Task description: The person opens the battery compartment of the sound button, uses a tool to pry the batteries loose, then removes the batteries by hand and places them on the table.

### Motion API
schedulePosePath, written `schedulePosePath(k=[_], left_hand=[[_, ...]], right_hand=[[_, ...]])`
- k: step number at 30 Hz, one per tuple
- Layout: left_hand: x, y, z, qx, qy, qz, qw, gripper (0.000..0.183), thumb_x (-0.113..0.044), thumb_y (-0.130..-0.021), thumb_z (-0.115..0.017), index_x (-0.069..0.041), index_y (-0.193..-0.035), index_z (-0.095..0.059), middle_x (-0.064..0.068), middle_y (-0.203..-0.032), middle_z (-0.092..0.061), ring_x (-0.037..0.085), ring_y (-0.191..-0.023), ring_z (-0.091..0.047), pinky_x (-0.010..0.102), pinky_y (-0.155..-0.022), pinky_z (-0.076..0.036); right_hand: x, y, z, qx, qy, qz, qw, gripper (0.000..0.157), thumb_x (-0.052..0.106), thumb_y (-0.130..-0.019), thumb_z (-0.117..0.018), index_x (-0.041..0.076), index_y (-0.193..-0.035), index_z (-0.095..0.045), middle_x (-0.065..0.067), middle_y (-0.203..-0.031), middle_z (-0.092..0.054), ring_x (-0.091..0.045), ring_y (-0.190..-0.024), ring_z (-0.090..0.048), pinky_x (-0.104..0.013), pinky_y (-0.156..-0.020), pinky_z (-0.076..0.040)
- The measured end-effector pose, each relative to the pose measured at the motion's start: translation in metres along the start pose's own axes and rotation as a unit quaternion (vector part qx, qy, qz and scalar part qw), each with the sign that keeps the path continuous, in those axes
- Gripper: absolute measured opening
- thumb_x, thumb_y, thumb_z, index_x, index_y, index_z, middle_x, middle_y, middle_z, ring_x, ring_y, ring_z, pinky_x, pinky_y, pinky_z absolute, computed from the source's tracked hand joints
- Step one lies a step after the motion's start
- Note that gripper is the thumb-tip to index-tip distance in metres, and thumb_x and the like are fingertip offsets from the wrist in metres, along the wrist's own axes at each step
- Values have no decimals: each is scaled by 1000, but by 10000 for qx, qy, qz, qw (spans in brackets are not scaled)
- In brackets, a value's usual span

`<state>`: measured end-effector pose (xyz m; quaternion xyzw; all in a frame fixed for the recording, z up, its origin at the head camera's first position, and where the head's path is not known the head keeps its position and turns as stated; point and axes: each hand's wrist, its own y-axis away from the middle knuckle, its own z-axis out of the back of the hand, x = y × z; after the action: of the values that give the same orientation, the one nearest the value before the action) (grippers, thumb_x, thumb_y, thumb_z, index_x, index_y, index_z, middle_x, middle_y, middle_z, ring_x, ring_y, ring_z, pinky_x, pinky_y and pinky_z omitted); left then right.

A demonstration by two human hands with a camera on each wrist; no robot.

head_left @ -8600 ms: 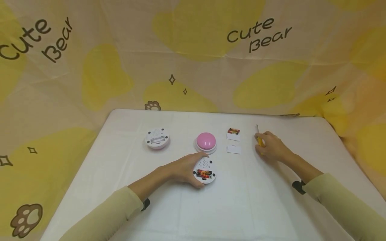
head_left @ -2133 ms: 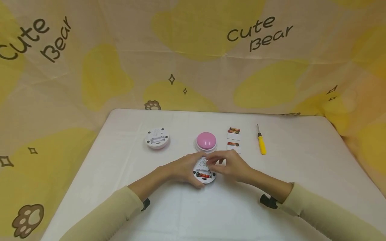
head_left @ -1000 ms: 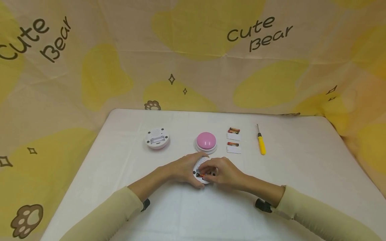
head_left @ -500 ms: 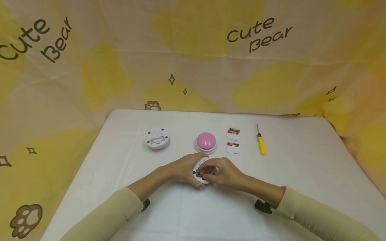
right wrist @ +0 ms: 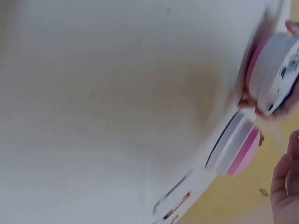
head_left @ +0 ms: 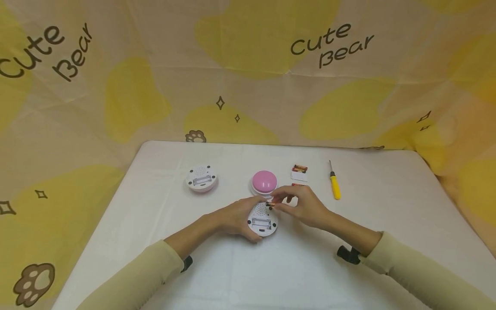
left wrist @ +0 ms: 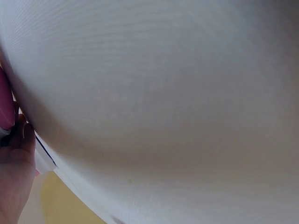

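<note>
My left hand [head_left: 236, 217] grips a round push button [head_left: 259, 210], which lies upside down with its speaker holes and black feet facing up. Its battery compartment [head_left: 261, 224] is uncovered, and no battery shows inside. Just over the upper right rim, my right hand [head_left: 302, 206] pinches a small red-and-black battery [head_left: 270, 204] between thumb and fingertips. The right wrist view shows the white body [right wrist: 268, 70] of the held button, its pink dome facing down. Only the edge of the pink dome [left wrist: 5, 105] and part of my left hand [left wrist: 16, 172] appear in the left wrist view.
Behind stands an upright pink button [head_left: 265, 181]; another upside-down button [head_left: 201, 178] with a bare compartment lies left. Batteries [head_left: 300, 168] lie by a white battery cover [head_left: 299, 176]. Another battery [head_left: 298, 184] is partly behind my right hand. A yellow screwdriver [head_left: 335, 186] lies farther right.
My right hand put down the screwdriver, and batteries from the held button now lie by the covers. The last battery has just come out, lifted up and right. My left hand has stayed put.
</note>
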<state>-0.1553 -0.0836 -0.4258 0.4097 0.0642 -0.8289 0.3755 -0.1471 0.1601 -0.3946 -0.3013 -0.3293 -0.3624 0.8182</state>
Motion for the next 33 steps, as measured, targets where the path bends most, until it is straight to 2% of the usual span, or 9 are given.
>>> schedulePosePath(k=[7,12,18,26,33], left_hand=[[-1,-1,1,-1,19,40,10000,97,-35,-64,-92,-16,-145,-41,-8,-121,-57,10,-108,-53,32,-98,-44],[-1,0,1,10,60,91,9999,97,-36,-64,-92,-17,-145,-41,-9,-119,-56,10,-106,-53,31,-97,-44],[-1,0,0,9,103,115,9999,98,-36,-64,-91,-16,-146,-41,-9,-121,-56,10,-107,-53,31,-98,-43],[-1,1,0,-1,118,97,9999,96,-35,-65,-91,-18,-145,-40,-9,-120,-55,11,-107,-53,31,-96,-44],[0,1,-1,-18,157,27,9999,97,-35,-65,-91,-17,-146,-40,-9,-121,-56,10,-107,-53,31,-97,-44]], right_hand=[[-21,-5,22,-590,423,-526,9960,28,0,-82,-78,2,-110,-72,0,-92,-74,-15,-83,-66,-32,-73,-54],[-39,-8,33,-775,667,-787,9916,27,-2,-83,-77,-1,-109,-71,-6,-93,-74,-21,-81,-68,-36,-75,-56],[-55,-9,43,-792,843,-963,9886,26,-2,-84,-76,-3,-110,-71,-10,-97,-74,-24,-83,-70,-41,-77,-56],[-67,-11,47,-643,1177,-1227,9833,23,-4,-86,-73,-4,-109,-70,-13,-98,-74,-26,-86,-70,-44,-80,-56],[-71,-14,44,-461,1452,-1630,9748,24,-1,-87,-73,-2,-111,-70,-12,-99,-73,-25,-87,-67,-40,-78,-54]])
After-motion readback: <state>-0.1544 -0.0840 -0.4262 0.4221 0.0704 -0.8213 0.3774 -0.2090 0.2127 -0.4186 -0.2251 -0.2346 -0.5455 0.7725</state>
